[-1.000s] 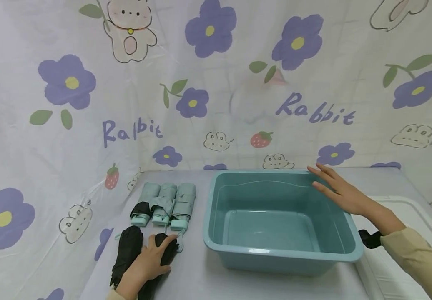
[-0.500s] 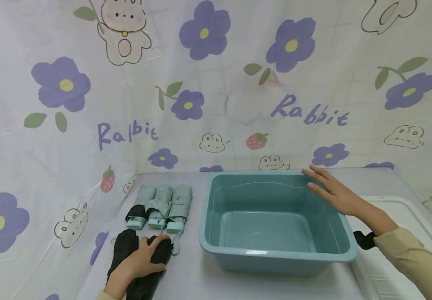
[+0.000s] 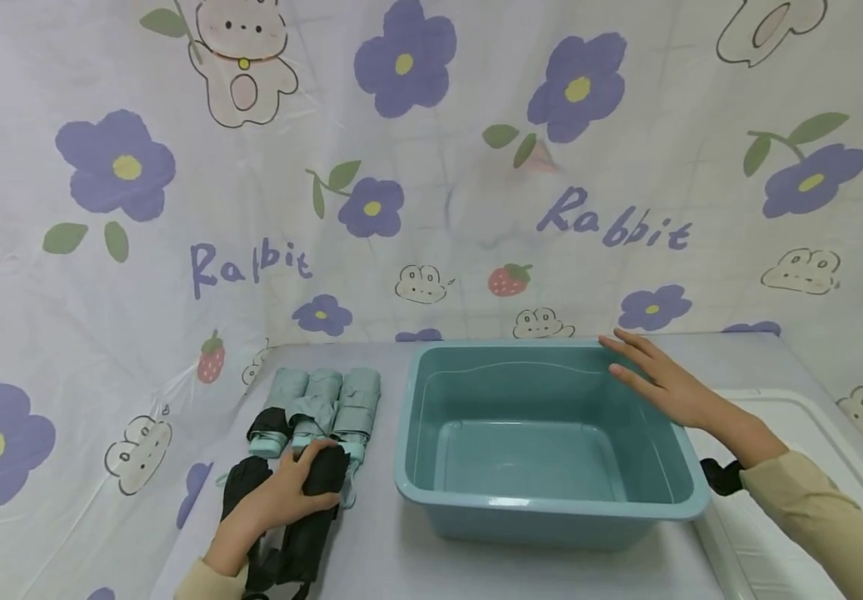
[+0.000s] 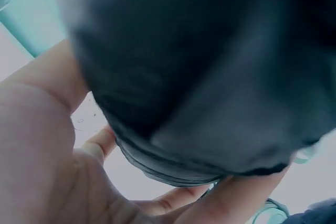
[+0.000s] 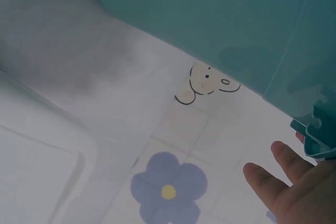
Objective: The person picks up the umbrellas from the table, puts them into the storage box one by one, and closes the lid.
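My left hand (image 3: pixel 277 498) grips a black folded umbrella (image 3: pixel 322 483), thumb on its near side and fingers over the far side. In the left wrist view this umbrella (image 4: pixel 199 93) fills most of the picture, with fingers curled round it. A second black folded umbrella (image 3: pixel 242 482) lies just left, partly behind the hand. Beyond them lie three pale teal folded umbrellas (image 3: pixel 360 400) side by side. My right hand (image 3: pixel 664 383) rests on the right rim of a teal plastic bin (image 3: pixel 521 521), fingers extended; the right wrist view shows its fingers (image 5: pixel 262 184) beside the rim.
A white lid-like panel (image 3: pixel 776 500) lies at the right, beneath the right forearm. Behind the table (image 3: pixel 379 542) hangs a white curtain (image 3: pixel 469 275) printed with flowers and rabbits. The bin stands right of the umbrellas.
The left hand has taken hold of the right black umbrella and shifted it slightly up and away, its near end now showing. The right hand stays on the bin rim. The head view shifts slightly.
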The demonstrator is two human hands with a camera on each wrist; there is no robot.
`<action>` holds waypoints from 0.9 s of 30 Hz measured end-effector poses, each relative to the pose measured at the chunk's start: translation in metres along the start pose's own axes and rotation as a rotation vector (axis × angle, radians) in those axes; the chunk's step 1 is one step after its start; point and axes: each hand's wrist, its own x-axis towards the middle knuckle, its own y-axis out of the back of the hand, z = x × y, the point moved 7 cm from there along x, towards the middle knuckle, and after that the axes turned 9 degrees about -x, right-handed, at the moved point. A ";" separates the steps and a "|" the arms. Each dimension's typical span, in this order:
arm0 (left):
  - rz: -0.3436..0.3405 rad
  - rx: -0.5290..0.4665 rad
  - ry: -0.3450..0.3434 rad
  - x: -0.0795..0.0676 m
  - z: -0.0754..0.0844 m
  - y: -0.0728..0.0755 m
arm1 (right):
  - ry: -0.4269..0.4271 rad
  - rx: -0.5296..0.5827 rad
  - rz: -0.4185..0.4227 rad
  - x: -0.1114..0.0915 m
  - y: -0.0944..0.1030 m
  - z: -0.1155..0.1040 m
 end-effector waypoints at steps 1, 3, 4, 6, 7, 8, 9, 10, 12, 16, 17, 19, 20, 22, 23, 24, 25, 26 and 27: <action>0.006 -0.001 -0.006 0.001 0.002 0.002 | -0.002 0.000 0.000 0.000 0.000 0.000; 0.016 0.000 -0.008 0.004 0.006 0.004 | -0.002 -0.002 -0.001 0.000 0.000 0.000; 0.020 -0.005 -0.009 0.006 0.007 0.006 | -0.002 -0.002 0.000 0.000 0.000 0.000; 0.028 -0.019 -0.013 0.009 0.009 0.008 | 0.001 -0.002 0.002 0.000 0.000 0.000; 0.030 -0.025 -0.016 0.011 0.009 0.009 | 0.003 -0.001 0.002 0.000 0.000 0.000; 0.031 -0.030 -0.020 0.013 0.010 0.010 | 0.005 0.000 0.003 0.000 0.001 0.000; 0.032 -0.035 -0.028 0.015 0.011 0.011 | 0.007 -0.001 0.005 0.000 0.001 0.000; 0.032 -0.043 -0.039 0.017 0.012 0.012 | 0.008 -0.002 0.006 0.000 0.001 0.000; 0.027 -0.052 -0.058 0.022 0.014 0.013 | 0.009 -0.004 0.009 -0.001 0.001 0.000; 0.021 -0.059 -0.093 0.027 0.021 0.015 | 0.011 -0.005 0.009 -0.001 0.001 -0.001; 0.022 -0.059 -0.104 0.028 0.023 0.016 | 0.011 -0.004 0.009 -0.001 0.001 -0.001; 0.026 -0.059 -0.116 0.030 0.028 0.018 | 0.011 -0.002 0.008 -0.001 0.002 -0.002; 0.026 -0.063 -0.123 0.031 0.030 0.019 | 0.011 -0.001 0.008 -0.001 0.002 -0.002; 0.024 -0.073 -0.137 0.033 0.035 0.021 | 0.011 -0.001 0.008 -0.001 0.002 -0.001; 0.021 -0.078 -0.145 0.034 0.037 0.022 | 0.011 -0.001 0.008 -0.001 0.002 -0.001; 0.018 -0.082 -0.151 0.034 0.039 0.023 | 0.011 -0.003 0.009 -0.001 0.002 -0.001; 0.014 -0.088 -0.160 0.035 0.041 0.024 | 0.011 -0.005 0.009 -0.001 0.002 -0.001; 0.009 -0.094 -0.170 0.036 0.043 0.025 | 0.011 -0.006 0.009 -0.001 0.002 -0.001; 0.008 -0.095 -0.181 0.037 0.045 0.026 | 0.010 -0.006 0.009 0.000 0.001 -0.001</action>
